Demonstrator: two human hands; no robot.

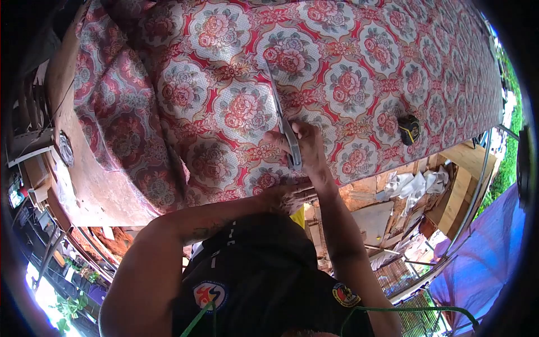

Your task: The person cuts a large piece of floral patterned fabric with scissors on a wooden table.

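My right hand (310, 147) is wrapped round the handles of a pair of metal scissors (288, 137). The long blades point away from me and lie over a floral fabric (245, 115) patterned in red, cream and grey. Below the right wrist, my left hand (287, 197) rests at the near edge of the fabric, its fingers stretched out to the right and partly covered by the right forearm. On the left, part of the fabric (120, 106) is folded over in loose creases.
A black and yellow tape measure (409, 130) sits on the fabric at the right. Bare wooden tabletop (104, 188) shows at the left. Beneath the table's near edge are wood offcuts (368, 222) and a crumpled white cloth (416, 188). A blue tarp (480, 258) hangs at the right.
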